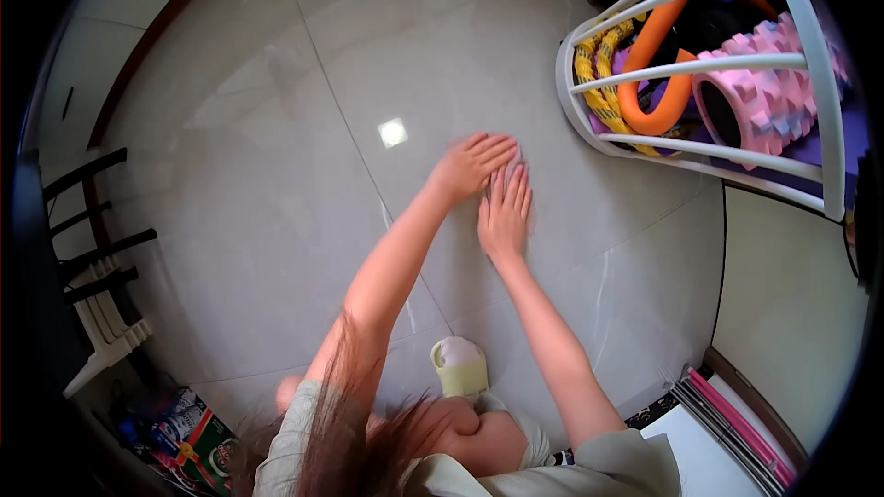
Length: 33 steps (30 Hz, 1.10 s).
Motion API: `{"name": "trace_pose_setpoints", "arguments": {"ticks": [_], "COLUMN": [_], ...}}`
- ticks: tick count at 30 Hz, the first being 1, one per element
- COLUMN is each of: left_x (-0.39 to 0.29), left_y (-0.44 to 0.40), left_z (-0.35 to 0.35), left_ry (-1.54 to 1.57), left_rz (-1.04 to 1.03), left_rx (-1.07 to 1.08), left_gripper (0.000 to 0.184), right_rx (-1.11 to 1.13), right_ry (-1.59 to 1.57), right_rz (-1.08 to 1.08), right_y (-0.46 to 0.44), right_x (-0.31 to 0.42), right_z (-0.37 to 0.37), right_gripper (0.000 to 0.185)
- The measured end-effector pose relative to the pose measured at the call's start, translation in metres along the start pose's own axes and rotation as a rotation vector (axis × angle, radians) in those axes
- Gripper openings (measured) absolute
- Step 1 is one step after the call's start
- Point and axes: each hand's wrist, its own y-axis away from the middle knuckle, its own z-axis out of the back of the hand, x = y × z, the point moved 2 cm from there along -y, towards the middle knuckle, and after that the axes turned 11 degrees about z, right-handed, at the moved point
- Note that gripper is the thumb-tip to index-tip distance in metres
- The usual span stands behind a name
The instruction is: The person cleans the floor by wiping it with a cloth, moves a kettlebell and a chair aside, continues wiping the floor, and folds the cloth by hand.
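My left hand (474, 166) lies flat, fingers stretched out and slightly blurred, over the upper part of a thin pale pinkish piece (515, 164) on the tiled floor (276, 248). Just below it, my right hand (505, 219) is also flat with straight fingers, its fingertips close to the left hand. Only slim edges of the pale piece show around the fingers, so I cannot tell exactly what it is. Neither hand is wrapped around anything.
A white-barred rack (686, 74) at the upper right holds a pink foam roller (755, 97), an orange curved tube (645, 110) and a yellow rope (599, 83). A black-armed stand (101, 248) is at left. My slippered foot (459, 366) is below; folders (737, 423) stand lower right.
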Motion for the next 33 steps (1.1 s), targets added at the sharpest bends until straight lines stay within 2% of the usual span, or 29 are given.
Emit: {"name": "trace_pose_setpoints", "arguments": {"ticks": [5, 10, 12, 15, 17, 21, 24, 27, 30, 33], "left_x": [0.069, 0.145, 0.143, 0.102, 0.065, -0.014, -0.057, -0.053, -0.029, -0.011], "left_y": [-0.029, 0.026, 0.052, 0.095, 0.120, 0.161, 0.183, 0.189, 0.189, 0.202], "left_z": [0.022, 0.053, 0.056, 0.044, 0.036, 0.010, -0.005, -0.001, 0.009, 0.009], "left_ry": [0.010, -0.070, -0.112, -0.145, -0.071, 0.091, 0.174, 0.191, 0.199, 0.144], "left_rz": [0.321, 0.538, 0.609, 0.703, 0.763, 0.680, 0.617, 0.568, 0.434, 0.367], "left_rx": [-0.114, -0.201, -0.244, -0.291, -0.209, -0.069, -0.061, -0.086, -0.075, -0.019], "left_gripper": [0.054, 0.059, 0.060, 0.060, 0.061, 0.062, 0.062, 0.060, 0.058, 0.057], "right_rx": [-0.162, -0.150, -0.098, 0.033, 0.143, 0.402, 0.426, 0.432, 0.391, 0.283], "right_ry": [-0.045, -0.116, -0.113, -0.145, -0.199, -0.122, -0.195, -0.174, -0.101, -0.103], "right_rz": [0.135, 0.469, 0.562, 0.677, 0.733, 0.670, 0.605, 0.598, 0.522, 0.419], "right_y": [-0.102, -0.172, -0.174, -0.142, -0.099, -0.003, 0.056, 0.065, 0.070, 0.082], "right_x": [0.003, 0.040, 0.057, 0.062, 0.059, 0.039, 0.033, 0.029, 0.039, 0.065], "right_z": [-0.020, -0.026, -0.028, -0.028, -0.017, 0.000, 0.001, -0.010, -0.020, -0.026], "right_gripper": [0.061, 0.056, 0.055, 0.054, 0.056, 0.064, 0.066, 0.068, 0.070, 0.073]}}
